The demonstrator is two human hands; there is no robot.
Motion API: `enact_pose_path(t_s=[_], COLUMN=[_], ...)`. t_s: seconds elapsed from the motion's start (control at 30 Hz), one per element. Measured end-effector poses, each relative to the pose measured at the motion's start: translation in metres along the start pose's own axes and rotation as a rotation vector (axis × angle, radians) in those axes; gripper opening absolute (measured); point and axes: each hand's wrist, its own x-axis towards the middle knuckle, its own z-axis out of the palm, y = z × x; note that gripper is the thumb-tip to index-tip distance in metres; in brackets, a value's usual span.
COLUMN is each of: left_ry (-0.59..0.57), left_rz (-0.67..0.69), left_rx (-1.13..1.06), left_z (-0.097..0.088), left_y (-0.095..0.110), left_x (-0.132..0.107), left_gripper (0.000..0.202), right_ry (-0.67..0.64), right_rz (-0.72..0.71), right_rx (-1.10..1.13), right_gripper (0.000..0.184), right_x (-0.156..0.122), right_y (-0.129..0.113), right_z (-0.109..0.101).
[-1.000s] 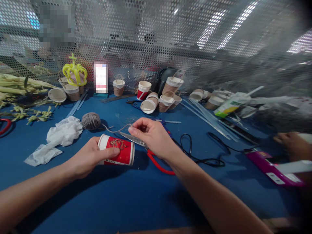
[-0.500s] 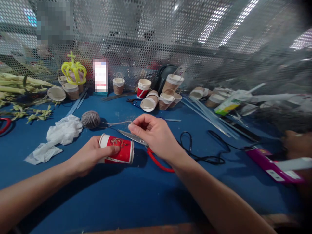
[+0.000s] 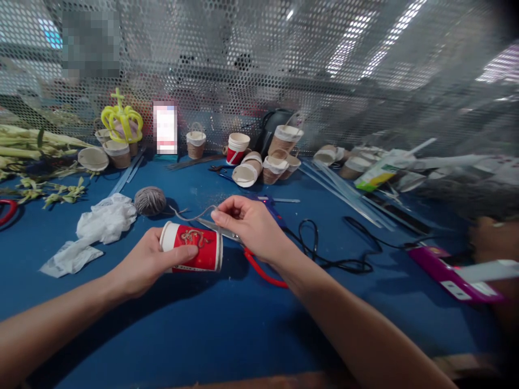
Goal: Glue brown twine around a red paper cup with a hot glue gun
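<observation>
A red and white paper cup (image 3: 200,248) lies sideways in my left hand (image 3: 152,256), its rim to the right and the thumb across its printed side. My right hand (image 3: 249,221) pinches a strand of grey yarn (image 3: 206,212) between thumb and fingertips, just above the cup's rim. The strand runs left towards a grey yarn ball (image 3: 150,201) on the table. Under my right hand lie scissors with red handles (image 3: 263,273), their blades partly hidden behind the hand and the cup. A blue glue gun (image 3: 272,209) lies just beyond my right hand.
Crumpled white fabric (image 3: 106,217) lies at left. Several small wrapped cups with handles (image 3: 197,141) and a yellow crown (image 3: 122,123) stand along the perforated metal screen. Clear glue sticks (image 3: 344,192), a black cable (image 3: 344,263) and a purple power strip (image 3: 450,273) lie at right.
My right hand has moved slightly down and left with the yarn, which now sags more towards the ball. More of the blue glue gun shows behind the hand.
</observation>
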Motion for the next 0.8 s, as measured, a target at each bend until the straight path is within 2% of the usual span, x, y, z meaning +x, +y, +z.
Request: enact_pose_path(t_s=[0.27, 0.63, 0.8], left_ry=[0.071, 0.035, 0.065], left_rz=[0.038, 0.081, 0.052], left_rx=[0.031, 0.053, -0.008], left_z=[0.0032, -0.0038, -0.0005], left_y=[0.0039, -0.0019, 0.0021], left_x=[-0.0023, -0.0006, -0.0008], left_gripper=[0.009, 0.014, 0.017], right_ry=[-0.025, -0.065, -0.084], right_rz=[0.061, 0.089, 0.123], right_rx=[0.001, 0.101, 0.121], right_gripper=[0.011, 0.014, 0.015], right_x=[-0.0017, 0.0009, 0.0028], right_y=[-0.0034, 0.0044, 0.0054], right_z=[0.0023, 0.0038, 0.0036])
